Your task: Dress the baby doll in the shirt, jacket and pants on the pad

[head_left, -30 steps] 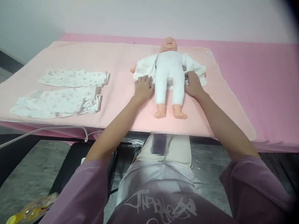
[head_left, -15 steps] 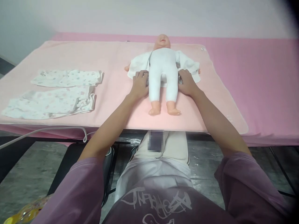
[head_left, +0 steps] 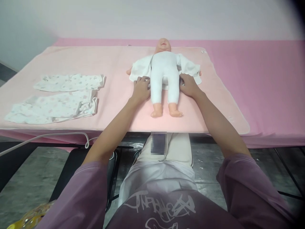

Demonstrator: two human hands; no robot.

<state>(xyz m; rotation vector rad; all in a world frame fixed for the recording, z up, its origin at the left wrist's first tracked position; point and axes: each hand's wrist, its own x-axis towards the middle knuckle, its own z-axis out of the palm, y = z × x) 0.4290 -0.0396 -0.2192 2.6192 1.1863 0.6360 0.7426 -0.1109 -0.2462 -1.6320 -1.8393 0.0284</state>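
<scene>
On its back lies a baby doll (head_left: 165, 68) with a white cloth body, its bare feet towards me. A white baby shirt (head_left: 141, 66) is spread beneath it, with the doll's arms in the sleeves and the front open. At the doll's hip on the left, my left hand (head_left: 142, 88) is closed on the shirt's lower edge. My right hand (head_left: 189, 85) pinches the same shirt at the opposite hip. The doll's body and my own fingers hide part of the gripped cloth.
Folded printed baby clothes (head_left: 54, 106) lie at the left on a pale pink mat (head_left: 114, 111). A darker pink cover (head_left: 267, 89) lies under the mat. A white cable (head_left: 59, 134) hangs along the table's front edge, above a black chair (head_left: 69, 171).
The view has shifted slightly. Both hands stay at the doll's hips with the shirt, and the doll lies as before.
</scene>
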